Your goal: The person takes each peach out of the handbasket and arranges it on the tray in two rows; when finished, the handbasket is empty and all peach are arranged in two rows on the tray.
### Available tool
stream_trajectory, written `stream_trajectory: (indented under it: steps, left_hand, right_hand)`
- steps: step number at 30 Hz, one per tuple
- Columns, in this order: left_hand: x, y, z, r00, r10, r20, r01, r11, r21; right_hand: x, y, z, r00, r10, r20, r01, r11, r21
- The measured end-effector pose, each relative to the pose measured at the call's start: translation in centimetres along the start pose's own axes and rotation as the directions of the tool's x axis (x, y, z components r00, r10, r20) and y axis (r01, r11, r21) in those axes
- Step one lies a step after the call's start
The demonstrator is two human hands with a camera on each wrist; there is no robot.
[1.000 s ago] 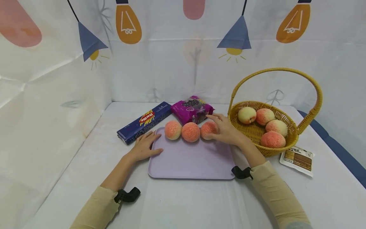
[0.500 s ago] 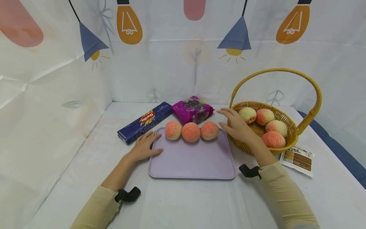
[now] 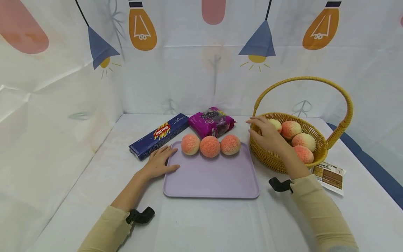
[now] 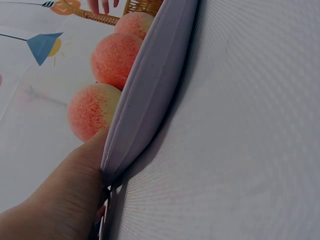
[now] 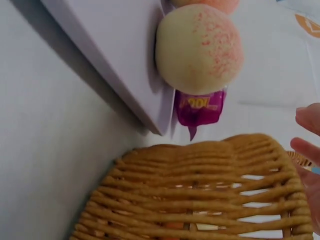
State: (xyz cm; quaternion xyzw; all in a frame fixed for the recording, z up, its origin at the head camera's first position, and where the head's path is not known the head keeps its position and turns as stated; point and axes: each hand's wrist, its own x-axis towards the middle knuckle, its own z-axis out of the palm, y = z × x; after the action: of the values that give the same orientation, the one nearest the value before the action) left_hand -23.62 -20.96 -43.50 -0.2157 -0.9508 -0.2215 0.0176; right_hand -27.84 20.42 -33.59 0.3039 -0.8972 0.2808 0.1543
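My left hand rests on the left rim of a lilac tray, fingers straight and spread; in the left wrist view its thumb lies at the tray's edge. Three peaches stand in a row along the tray's far side: a left peach, a middle peach and a right peach. Over the left rim of a wicker basket hovers my right hand, fingers loosely extended, holding nothing. Several peaches lie in that basket, one partly hidden by the hand.
Behind the tray lie a blue spaghetti box and a purple snack bag. The basket's tall handle arches over it. A small brown-and-white packet lies beside the basket at the right.
My right hand has let go of the right peach on the tray and moved right to the basket's rim. The left hand and the three peaches have stayed put.
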Motion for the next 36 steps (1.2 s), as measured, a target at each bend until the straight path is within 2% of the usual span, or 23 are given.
stream_trajectory:
  steps: [8, 16, 22, 28, 32, 36]
  left_hand:
    - [0.1, -0.1, 0.1, 1.0, 0.006, -0.006, -0.006, 1.0, 0.002]
    - [0.1, 0.1, 0.0, 1.0, 0.004, -0.004, -0.004, 1.0, -0.006]
    - [0.0, 0.2, -0.1, 1.0, -0.002, -0.001, 0.002, 1.0, -0.004]
    - [0.0, 0.1, -0.1, 1.0, -0.003, -0.005, 0.003, 1.0, -0.002]
    - [0.0, 0.0, -0.1, 1.0, -0.001, -0.007, 0.001, 1.0, -0.005]
    - [0.1, -0.1, 0.0, 1.0, 0.005, -0.009, -0.005, 1.0, -0.001]
  right_hand:
    - [0.3, 0.8, -1.1, 1.0, 0.005, -0.015, -0.005, 0.999, -0.041]
    - [-0.3, 2.7, -1.5, 0.995, 0.089, 0.054, -0.084, 0.993, -0.086]
    - [-0.2, 3.6, -2.0, 0.98, 0.159, 0.122, -0.14, 0.979, -0.148]
    - [-0.1, 4.4, -2.5, 0.968, 0.192, 0.159, -0.171, 0.975, -0.14]
    - [-0.2, 5.1, -2.4, 0.968, 0.205, 0.144, -0.185, 0.973, -0.137]
    - [-0.6, 6.1, -1.7, 0.977, 0.184, 0.11, -0.154, 0.96, -0.232]
